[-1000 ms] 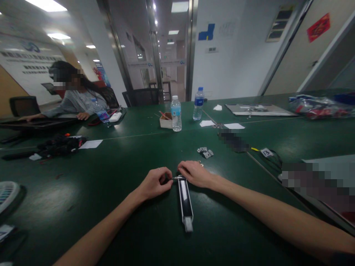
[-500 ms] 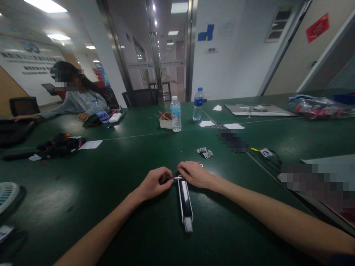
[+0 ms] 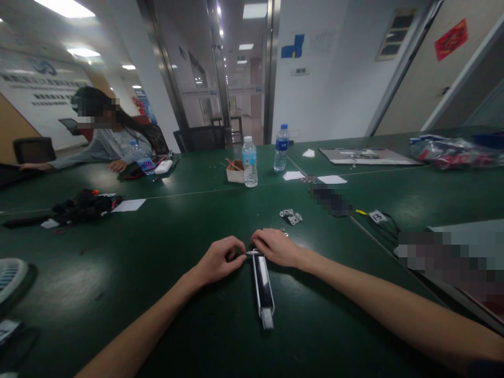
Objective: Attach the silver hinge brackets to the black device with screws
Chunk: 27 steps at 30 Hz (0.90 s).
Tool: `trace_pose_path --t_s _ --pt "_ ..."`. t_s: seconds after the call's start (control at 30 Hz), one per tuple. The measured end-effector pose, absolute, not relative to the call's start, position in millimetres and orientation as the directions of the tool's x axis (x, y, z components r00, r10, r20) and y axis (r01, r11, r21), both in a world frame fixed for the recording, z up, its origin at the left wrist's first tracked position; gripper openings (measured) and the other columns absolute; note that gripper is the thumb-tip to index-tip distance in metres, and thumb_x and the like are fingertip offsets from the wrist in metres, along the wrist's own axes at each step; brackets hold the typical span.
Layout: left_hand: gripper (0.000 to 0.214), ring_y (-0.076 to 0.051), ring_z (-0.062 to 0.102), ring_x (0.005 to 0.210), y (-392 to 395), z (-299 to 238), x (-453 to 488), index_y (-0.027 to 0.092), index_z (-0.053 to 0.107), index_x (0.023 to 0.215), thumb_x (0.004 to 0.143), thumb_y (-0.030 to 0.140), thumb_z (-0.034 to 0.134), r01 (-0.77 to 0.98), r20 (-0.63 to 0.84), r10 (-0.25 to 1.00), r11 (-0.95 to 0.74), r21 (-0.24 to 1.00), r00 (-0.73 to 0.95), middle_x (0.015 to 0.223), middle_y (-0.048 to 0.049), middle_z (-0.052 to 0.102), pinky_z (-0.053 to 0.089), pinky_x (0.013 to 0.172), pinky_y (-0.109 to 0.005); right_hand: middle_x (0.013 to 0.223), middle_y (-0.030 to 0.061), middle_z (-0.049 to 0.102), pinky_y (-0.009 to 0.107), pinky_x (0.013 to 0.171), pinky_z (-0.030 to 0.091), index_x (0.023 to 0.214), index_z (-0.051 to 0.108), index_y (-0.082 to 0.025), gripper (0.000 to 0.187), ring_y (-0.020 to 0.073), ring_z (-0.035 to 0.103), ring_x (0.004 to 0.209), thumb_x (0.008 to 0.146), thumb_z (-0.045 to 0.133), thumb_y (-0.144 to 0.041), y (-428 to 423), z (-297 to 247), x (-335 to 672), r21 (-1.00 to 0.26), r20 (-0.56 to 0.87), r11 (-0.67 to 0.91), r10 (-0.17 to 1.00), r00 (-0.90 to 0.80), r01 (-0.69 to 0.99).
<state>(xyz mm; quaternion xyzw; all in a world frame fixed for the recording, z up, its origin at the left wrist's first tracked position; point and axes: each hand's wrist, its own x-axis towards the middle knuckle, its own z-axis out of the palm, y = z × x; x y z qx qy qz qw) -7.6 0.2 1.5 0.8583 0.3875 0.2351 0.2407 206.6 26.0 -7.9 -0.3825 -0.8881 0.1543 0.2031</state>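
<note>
Black bar (image 3: 263,286) lay flat on the bench (image 3: 149,236); my left hand (image 3: 220,258) grip pinched a small metal pin (image 3: 252,253) at its far end; my right hand (image 3: 275,247) covered that end, grip unclear; bar judged stiff, light, glossy; hold the long edges.

An office workroom: beyond the long dark-green table (image 3: 157,236) stand a black office chair (image 3: 33,149) and steel-framed glass doors (image 3: 236,94), with white ceiling light panels (image 3: 66,6) above it.

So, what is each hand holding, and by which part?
Left hand pinches a thin metal rod by its left end; right hand holds the far end of the black bar.
</note>
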Motion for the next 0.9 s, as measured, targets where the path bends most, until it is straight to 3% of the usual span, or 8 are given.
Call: trace_pose_path --t_s 0.37,0.6,0.9 --pt "0.009 -0.008 0.044 0.059 1.0 -0.3 -8.1 0.017 0.058 0.09 0.081 0.017 0.055 0.515 0.25 0.756 -0.611 0.602 0.605 0.083 0.0012 0.053 0.036 0.055 -0.019 0.083 0.0065 0.064 0.026 0.07 0.04 0.095 0.06 -0.014 0.02 0.0153 0.057 0.074 0.092 0.04 -0.019 26.7 -8.9 206.9 -0.42 0.26 0.672 0.733 -0.628 0.61" --pt "0.012 -0.009 0.045 0.057 1.5 0.1 -7.9 0.017 0.06 0.09 0.082 0.026 0.059 0.574 0.192 0.803 -0.549 0.608 0.565 0.069 0.0042 0.05 0.037 0.053 -0.02 0.084 0.007 0.064 0.026 0.07 0.04 0.093 0.06 -0.014 0.02 0.0154 0.057 0.075 0.092 0.041 -0.019 26.4 -9.8 206.8 -0.437 0.258 0.666 0.737 -0.625 0.605" --pt "0.015 -0.01 0.047 0.057 0.8 2.1 -6.8 0.017 0.063 0.091 0.084 0.029 0.057 0.588 0.186 0.807 -0.546 0.597 0.561 0.069 0.0029 0.054 0.038 0.053 -0.02 0.083 0.0066 0.065 0.027 0.07 0.039 0.093 0.06 -0.014 0.019 0.0153 0.057 0.074 0.092 0.042 -0.019 26.6 -9.1 206.8 -0.433 0.259 0.668 0.735 -0.627 0.605"
